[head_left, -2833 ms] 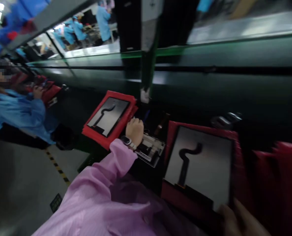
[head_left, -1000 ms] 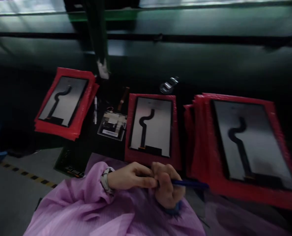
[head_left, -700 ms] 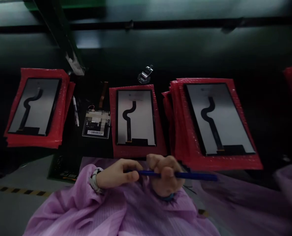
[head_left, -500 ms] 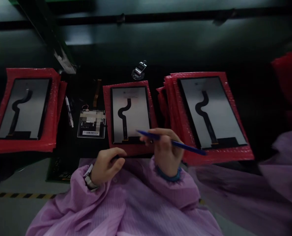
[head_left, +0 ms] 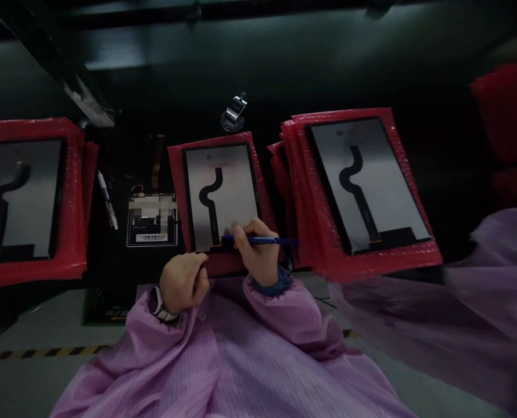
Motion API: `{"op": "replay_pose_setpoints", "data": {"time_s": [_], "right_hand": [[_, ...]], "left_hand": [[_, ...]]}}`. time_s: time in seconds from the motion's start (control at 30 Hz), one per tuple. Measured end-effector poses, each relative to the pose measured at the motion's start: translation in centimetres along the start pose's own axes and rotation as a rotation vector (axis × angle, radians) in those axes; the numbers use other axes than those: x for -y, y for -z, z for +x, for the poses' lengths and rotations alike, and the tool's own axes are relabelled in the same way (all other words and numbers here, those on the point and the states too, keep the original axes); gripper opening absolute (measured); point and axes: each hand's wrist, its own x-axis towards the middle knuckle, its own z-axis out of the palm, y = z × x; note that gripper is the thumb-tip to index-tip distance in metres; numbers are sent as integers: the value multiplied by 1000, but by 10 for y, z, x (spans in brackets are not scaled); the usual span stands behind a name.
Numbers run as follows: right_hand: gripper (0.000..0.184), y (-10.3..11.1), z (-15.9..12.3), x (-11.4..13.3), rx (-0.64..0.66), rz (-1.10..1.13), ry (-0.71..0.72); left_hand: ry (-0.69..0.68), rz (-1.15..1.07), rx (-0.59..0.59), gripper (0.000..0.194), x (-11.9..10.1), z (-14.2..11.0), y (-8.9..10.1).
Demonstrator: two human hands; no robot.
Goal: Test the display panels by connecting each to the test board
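Note:
A blue pen (head_left: 280, 240) is pinched in my right hand (head_left: 261, 249), lying nearly level with its tip at the lower edge of the middle display panel (head_left: 236, 191). This panel has a pale back and a black S-curved flex cable (head_left: 212, 206), and it rests on a red bubble-wrap sheet (head_left: 178, 174). My left hand (head_left: 182, 283), with a watch on its wrist, is at the panel's lower left corner. Its fingers are curled, and a small dark spot shows at their tips; what they hold, if anything, is hidden.
Similar panels lie on red bubble-wrap stacks at left (head_left: 73, 232) and right (head_left: 419, 232). Between the left stack and middle panel are a white pen (head_left: 107, 200) and a taped circuit module (head_left: 152, 220). A metal clip (head_left: 233, 113) stands behind. Another person's purple sleeve (head_left: 494, 255) is at right.
My right hand has moved left and down with the blue pen, bringing its tip to the panel's lower edge. My left hand has come up to the panel's corner. The view has shifted slightly.

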Motion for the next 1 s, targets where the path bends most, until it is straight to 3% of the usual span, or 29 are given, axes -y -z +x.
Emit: {"op": "replay_pose_setpoints", "data": {"time_s": [0.3,0.5,0.57,0.67,1.0], "right_hand": [[34,-1,2,0,24,8,-27],[34,5,-3,4,-75,220,-109],[35,7,-10,10,-7,404,-191],[38,7,-22,22,192,595,-272],[34,6,-36,28,398,466,-159]], "left_hand": [[-32,39,12,18,0,2,-3],[8,-128,24,21,2,-2,4],[57,-254,47,22,-1,-1,9],[125,-432,119,22,-7,2,18],[76,-473,185,25,-15,1,26]]}}
